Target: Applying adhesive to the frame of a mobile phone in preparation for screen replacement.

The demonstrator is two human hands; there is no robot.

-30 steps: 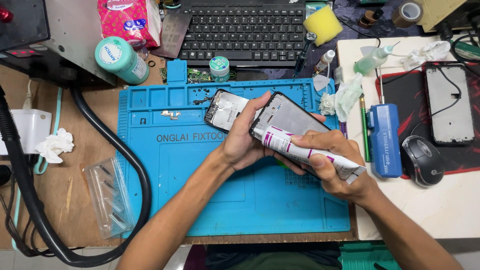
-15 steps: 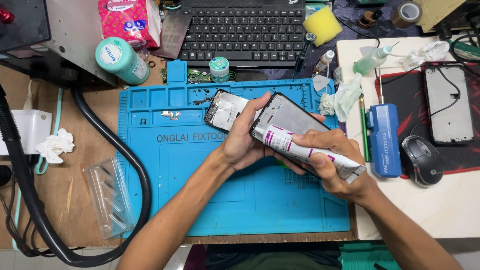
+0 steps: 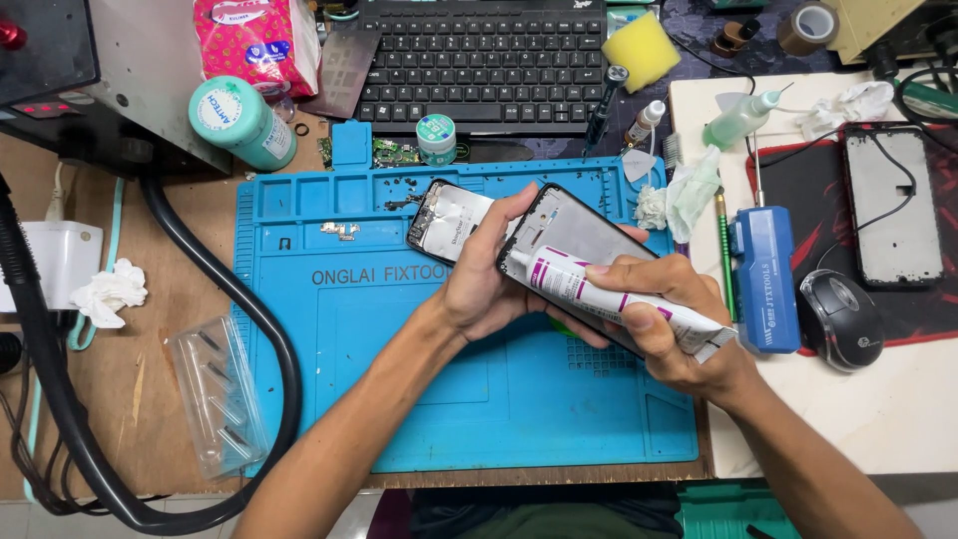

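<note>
- Fingers [image 3: 639, 271] of my right hand [image 3: 671, 329] squeeze the tube [image 3: 609, 297]; left hand [image 3: 489, 284] grips the frame [image 3: 579, 240] above the mat [image 3: 329, 329].
- Oversqueezing, I judge, floods glue across the frame.

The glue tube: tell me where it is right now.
In the head view, the glue tube lies right of centre in the right hand, its nozzle at the edge of the phone frame held by the left hand, above the blue mat.

Open mat [image 3: 479, 399] below the hands; blocked above by a second phone [image 3: 446, 220], right by a blue tool [image 3: 766, 277], left by a hose [image 3: 274, 339]
</note>
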